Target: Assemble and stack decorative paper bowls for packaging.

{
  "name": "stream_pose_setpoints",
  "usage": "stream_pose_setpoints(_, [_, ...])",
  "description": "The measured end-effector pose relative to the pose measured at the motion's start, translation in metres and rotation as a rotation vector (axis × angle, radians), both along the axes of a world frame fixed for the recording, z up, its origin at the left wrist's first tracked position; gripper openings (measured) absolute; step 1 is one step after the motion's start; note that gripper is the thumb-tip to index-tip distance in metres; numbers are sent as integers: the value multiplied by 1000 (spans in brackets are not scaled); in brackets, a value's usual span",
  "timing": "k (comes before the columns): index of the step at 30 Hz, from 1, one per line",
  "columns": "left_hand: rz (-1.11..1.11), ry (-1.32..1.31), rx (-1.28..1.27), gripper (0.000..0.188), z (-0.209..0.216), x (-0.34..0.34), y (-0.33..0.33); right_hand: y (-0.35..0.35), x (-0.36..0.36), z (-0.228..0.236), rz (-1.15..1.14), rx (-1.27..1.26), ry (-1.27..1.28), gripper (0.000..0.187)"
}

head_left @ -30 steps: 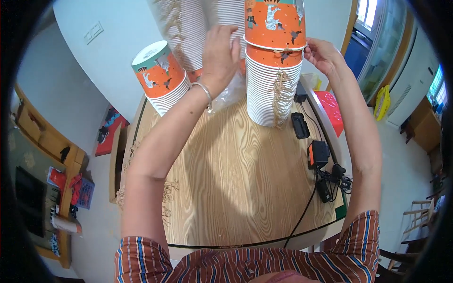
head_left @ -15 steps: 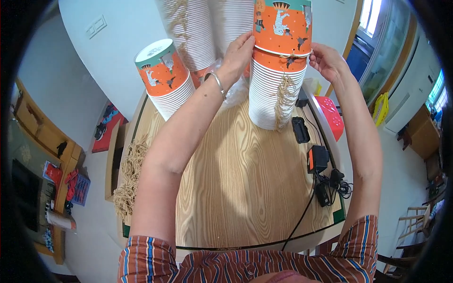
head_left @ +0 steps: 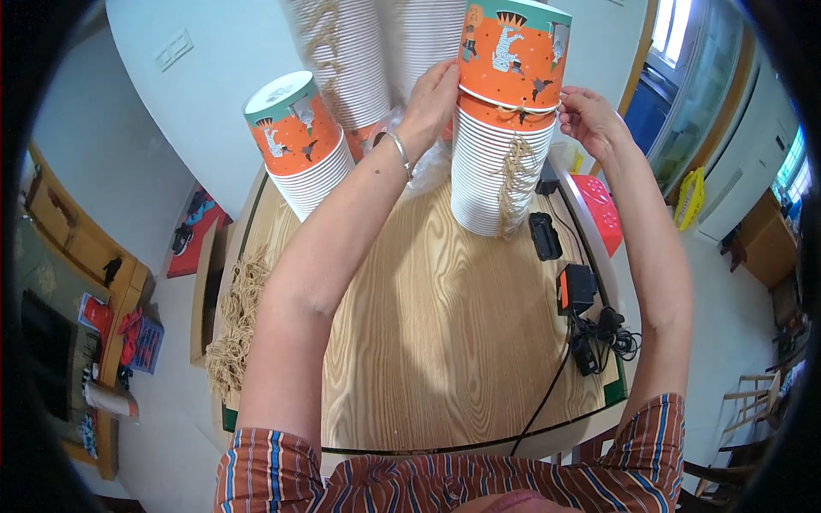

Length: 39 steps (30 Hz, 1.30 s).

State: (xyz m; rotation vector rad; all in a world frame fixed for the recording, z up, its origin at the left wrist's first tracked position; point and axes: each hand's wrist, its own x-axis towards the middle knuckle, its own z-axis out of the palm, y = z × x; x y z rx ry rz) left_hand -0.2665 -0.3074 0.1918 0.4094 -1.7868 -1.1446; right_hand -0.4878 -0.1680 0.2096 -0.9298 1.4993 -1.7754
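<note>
While a black cable (head_left: 544, 395) trails over the near part of the table (head_left: 419, 342), a bundle of twine (head_left: 233, 338) lies at the left edge, alongside the left forearm (head_left: 312, 248). Along the right side sit a black adapter (head_left: 578, 289), a slim black case (head_left: 545, 237) and a red box (head_left: 600, 205). Farther off rises the main stack (head_left: 479, 175) of upturned paper buckets, twine strands (head_left: 516, 184) hanging down its side. An orange bucket (head_left: 513, 58) tops it between both hands: the left hand (head_left: 432, 101) lies against its left side, the right hand (head_left: 592, 120) curls its fingers at the rim's right end; whether either grips, I cannot tell. Leftward stands a shorter stack (head_left: 295, 145); behind, the left hand and wrist partly block a clear plastic bag (head_left: 432, 173) and tall stacks (head_left: 352, 77). A second ago that hand was off the orange bucket; since half a second ago, the bucket has come slightly lower, its upper edge now showing.
</note>
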Motion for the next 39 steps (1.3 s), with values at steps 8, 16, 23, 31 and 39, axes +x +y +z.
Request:
stream_pose_setpoints(8, [-34, 10, 93, 42, -9, 2, 9, 2, 1, 0, -2, 67, 65, 21])
stream_pose_setpoints(16, [-47, -28, 74, 44, -7, 3, 5, 4, 5, -5, -14, 70, 68, 21])
stream_pose_setpoints(23, [-9, -53, 114, 42, -8, 3, 3, 5, 6, -8, -8, 80, 76, 22])
stream_pose_setpoints(31, [-25, -18, 147, 41, -11, 1, 1, 6, 5, -7, 16, 100, 83, 18])
stream_pose_setpoints(39, [-15, 10, 193, 39, -13, -3, 5, 8, 5, -7, 2, 101, 92, 18])
